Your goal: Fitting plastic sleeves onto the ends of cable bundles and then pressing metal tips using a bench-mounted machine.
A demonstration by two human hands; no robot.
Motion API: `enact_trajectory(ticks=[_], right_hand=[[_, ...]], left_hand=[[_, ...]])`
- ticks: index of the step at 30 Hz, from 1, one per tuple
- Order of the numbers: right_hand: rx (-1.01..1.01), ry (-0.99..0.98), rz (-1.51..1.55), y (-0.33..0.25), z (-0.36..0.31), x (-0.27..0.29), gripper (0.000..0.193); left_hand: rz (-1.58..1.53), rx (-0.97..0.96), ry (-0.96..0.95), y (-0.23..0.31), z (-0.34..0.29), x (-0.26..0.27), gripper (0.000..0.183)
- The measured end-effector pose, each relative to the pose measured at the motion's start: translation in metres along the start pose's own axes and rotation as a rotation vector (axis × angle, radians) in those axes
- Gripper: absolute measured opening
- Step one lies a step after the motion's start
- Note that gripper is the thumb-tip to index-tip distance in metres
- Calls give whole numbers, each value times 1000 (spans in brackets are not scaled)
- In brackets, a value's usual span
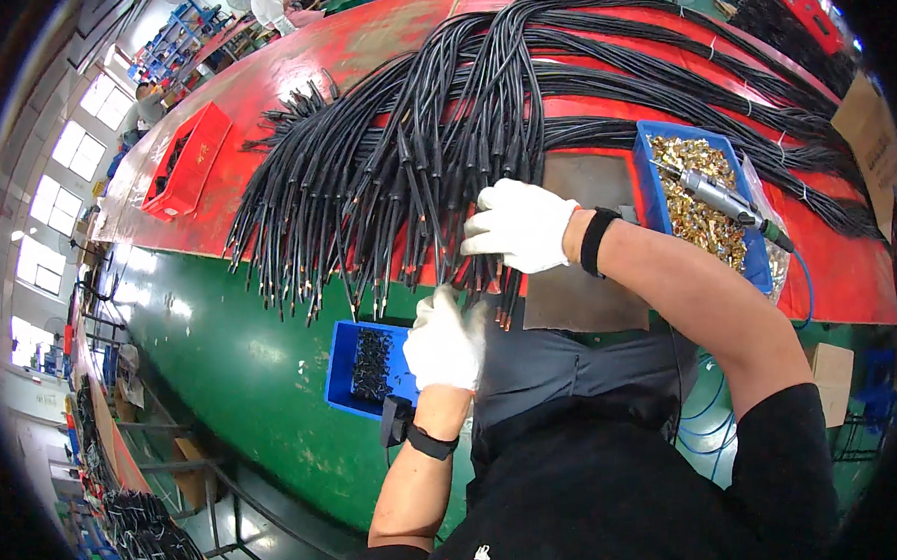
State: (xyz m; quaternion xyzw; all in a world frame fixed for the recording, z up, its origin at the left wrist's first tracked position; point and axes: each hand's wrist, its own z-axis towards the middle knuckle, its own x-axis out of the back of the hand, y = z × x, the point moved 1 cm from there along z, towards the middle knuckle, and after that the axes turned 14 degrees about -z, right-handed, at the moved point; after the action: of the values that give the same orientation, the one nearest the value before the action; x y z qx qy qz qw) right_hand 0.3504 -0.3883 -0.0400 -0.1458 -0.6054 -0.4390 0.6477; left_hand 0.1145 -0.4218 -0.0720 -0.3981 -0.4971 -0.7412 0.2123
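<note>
A thick spread of black cables (pixel 364 174) hangs over the near edge of the red table, with some ends showing bare copper. My left hand (pixel 443 342), in a white glove, is closed at the lower end of one cable, its edge slightly blurred. Higher up and to the right, my right hand (pixel 519 225), also white-gloved, has its fingers curled over cables in the bunch. Its palm side is hidden. Just left of my left hand, a blue bin (pixel 340 370) holds small black parts (pixel 372 363).
At right a blue bin (pixel 655 196) of brass-coloured terminals (pixel 703 159) has a silver handheld power tool (pixel 720 198) with a blue hose lying across it. A dark mat (pixel 584 294) lies beside my right forearm. A red bin (pixel 203 166) stands far left on the red table (pixel 299 61).
</note>
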Motion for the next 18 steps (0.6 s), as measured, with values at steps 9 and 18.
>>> enact_trajectory(ticks=[9,18], right_hand=[[103,4,33,-3,6,-6,30],[145,30,33,1,4,-1,35]], left_hand=[[-189,46,-49,-11,10,-5,48],[-723,375,-296,-20,14,-11,42]])
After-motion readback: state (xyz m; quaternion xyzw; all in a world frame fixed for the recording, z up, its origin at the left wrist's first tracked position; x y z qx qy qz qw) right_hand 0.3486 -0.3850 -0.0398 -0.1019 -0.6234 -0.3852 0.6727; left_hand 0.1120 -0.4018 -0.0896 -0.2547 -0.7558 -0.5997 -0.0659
